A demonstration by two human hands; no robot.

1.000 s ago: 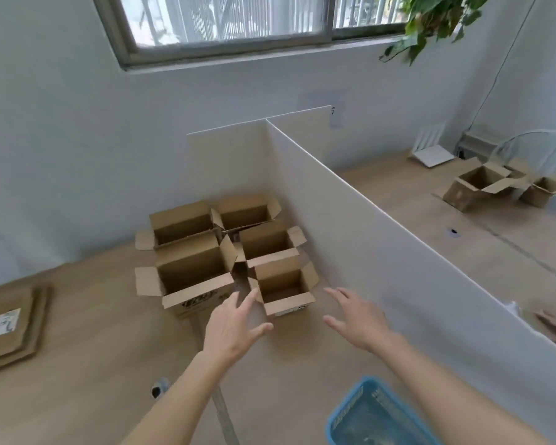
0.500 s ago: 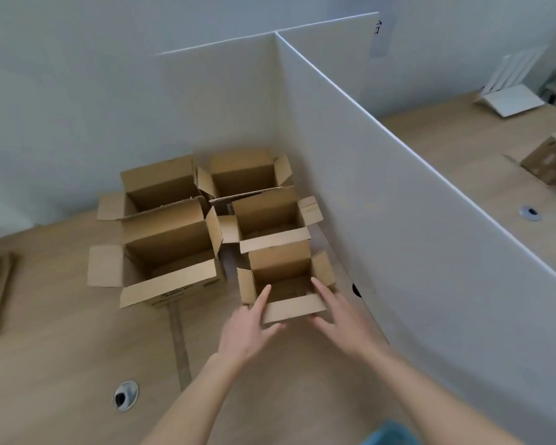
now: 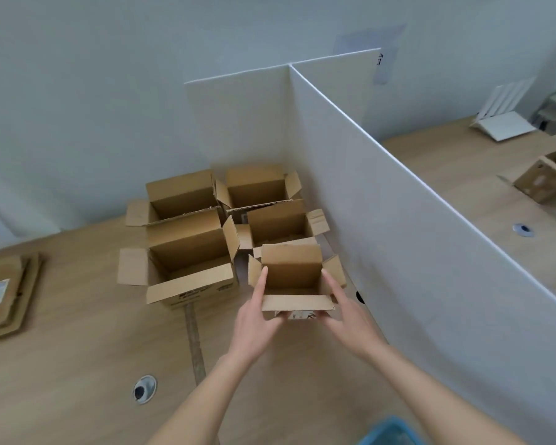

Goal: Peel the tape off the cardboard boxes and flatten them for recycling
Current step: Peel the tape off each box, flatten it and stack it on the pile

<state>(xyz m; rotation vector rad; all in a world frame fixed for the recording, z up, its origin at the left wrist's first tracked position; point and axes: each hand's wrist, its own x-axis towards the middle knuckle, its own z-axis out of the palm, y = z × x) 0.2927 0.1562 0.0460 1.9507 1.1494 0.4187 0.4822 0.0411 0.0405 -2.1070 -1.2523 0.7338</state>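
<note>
Gaping at centre frame, the small box [image 3: 292, 277] stands brown, flaps splayed. Your left hand [image 3: 254, 319] and right hand [image 3: 350, 319] grip its sides, box between them.

boxes [image 3: 190, 252] matt brown cardboard (corrugated); desk [image 3: 77, 364] smooth wood

Brown boxes [image 3: 187, 252]; white divider [image 3: 398, 220]

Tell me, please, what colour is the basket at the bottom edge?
Light blue: the plastic basket, partly cut off at the frame's bottom, shows only in the head view.
</note>
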